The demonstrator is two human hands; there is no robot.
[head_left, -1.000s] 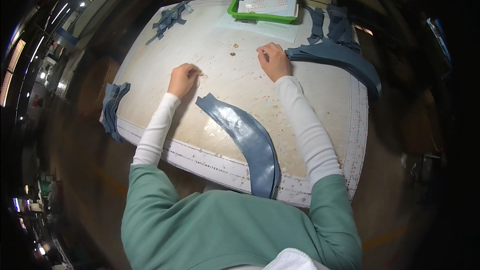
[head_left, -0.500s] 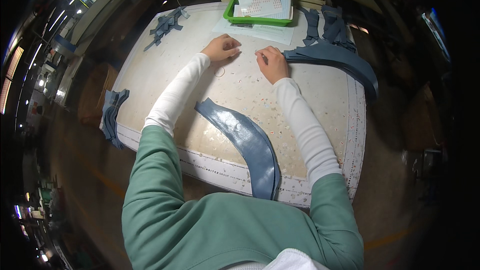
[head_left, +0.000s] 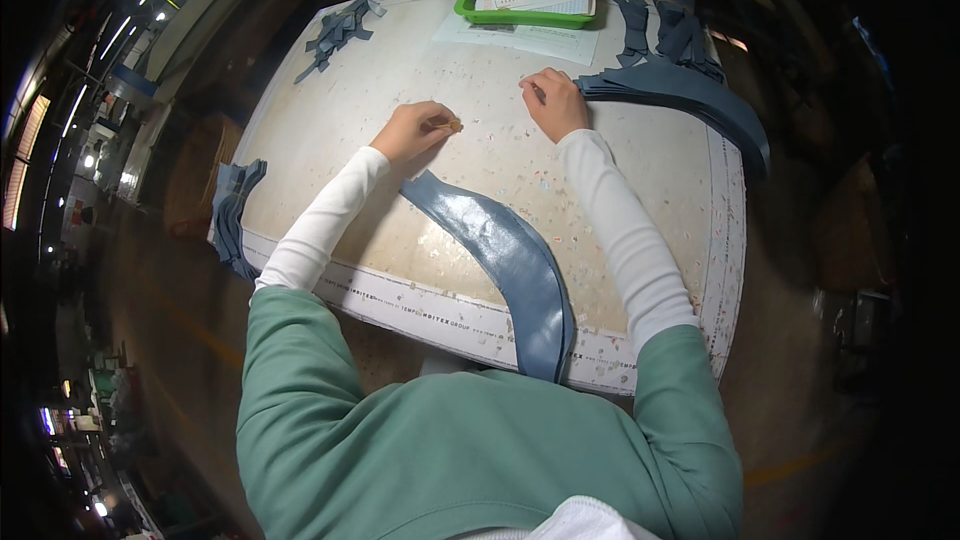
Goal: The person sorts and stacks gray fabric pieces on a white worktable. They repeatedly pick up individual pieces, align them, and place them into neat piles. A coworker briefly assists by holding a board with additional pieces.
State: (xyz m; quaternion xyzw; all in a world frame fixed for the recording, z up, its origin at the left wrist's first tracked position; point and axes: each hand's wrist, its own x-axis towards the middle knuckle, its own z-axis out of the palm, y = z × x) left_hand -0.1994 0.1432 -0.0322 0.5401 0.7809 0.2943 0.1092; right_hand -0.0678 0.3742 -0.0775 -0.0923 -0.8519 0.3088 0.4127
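My left hand (head_left: pixel 415 130) is closed over the left middle of the table, its fingertips pinching a thin tan rubber band (head_left: pixel 455 126). Just below that hand lies a curved, glossy blue leather-like piece (head_left: pixel 490 245), at least two layers thick, reaching the table's near edge. My right hand (head_left: pixel 556 105) has curled fingers, with thumb and forefinger close together; whatever may be between them is too small to make out. Right beside its knuckles is the end of a fanned stack of curved blue pieces (head_left: pixel 680 92).
A green tray (head_left: pixel 520 17) of papers stands at the far edge of the white table (head_left: pixel 330 150). Bundled blue strips (head_left: pixel 676 25) lie far right, loose strips (head_left: pixel 340 37) far left. Another blue bundle (head_left: pixel 232 215) hangs over the left edge. Small scraps dot the surface.
My left hand has come back toward me and left, and picked up the rubber band that lay on the table. My right hand has shifted slightly away and right, still curled.
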